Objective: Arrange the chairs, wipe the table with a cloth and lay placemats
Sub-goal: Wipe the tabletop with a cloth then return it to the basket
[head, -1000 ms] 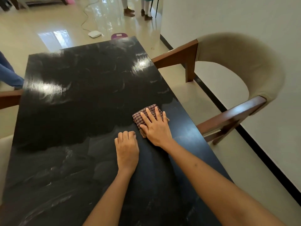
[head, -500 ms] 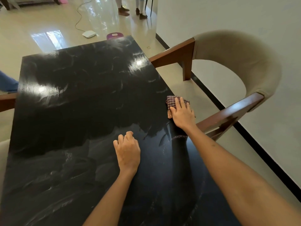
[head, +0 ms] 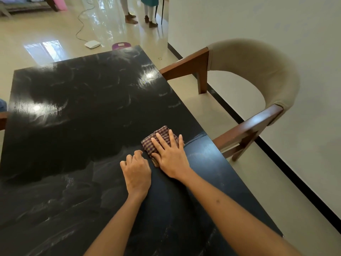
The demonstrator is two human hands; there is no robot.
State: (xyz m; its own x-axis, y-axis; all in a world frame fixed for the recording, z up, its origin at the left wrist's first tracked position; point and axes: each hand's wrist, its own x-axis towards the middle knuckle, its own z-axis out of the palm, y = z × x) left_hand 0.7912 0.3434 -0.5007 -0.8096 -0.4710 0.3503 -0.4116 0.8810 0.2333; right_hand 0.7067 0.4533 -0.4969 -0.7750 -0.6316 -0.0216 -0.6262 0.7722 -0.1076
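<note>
A glossy black table [head: 77, 111] fills the view, streaked with wipe marks. A folded red-checked cloth [head: 159, 136] lies on it near the right edge. My right hand [head: 170, 156] presses flat on the cloth, fingers spread. My left hand [head: 137, 172] rests on the tabletop just left of the cloth, fingers curled under, holding nothing. A beige-backed wooden armchair [head: 258, 74] stands at the table's right side, its arms reaching the table edge.
A white wall with a black skirting [head: 276, 159] runs close behind the chair. Another chair's wooden arm [head: 2, 119] shows at the left edge. On the floor beyond lie a white device with a cable [head: 92, 44] and a purple object [head: 121, 46]. Two people's legs [head: 140, 15] stand far back.
My right hand slid the cloth out to the table's right edge and has now drawn it back inward beside my left hand, which has hardly moved.
</note>
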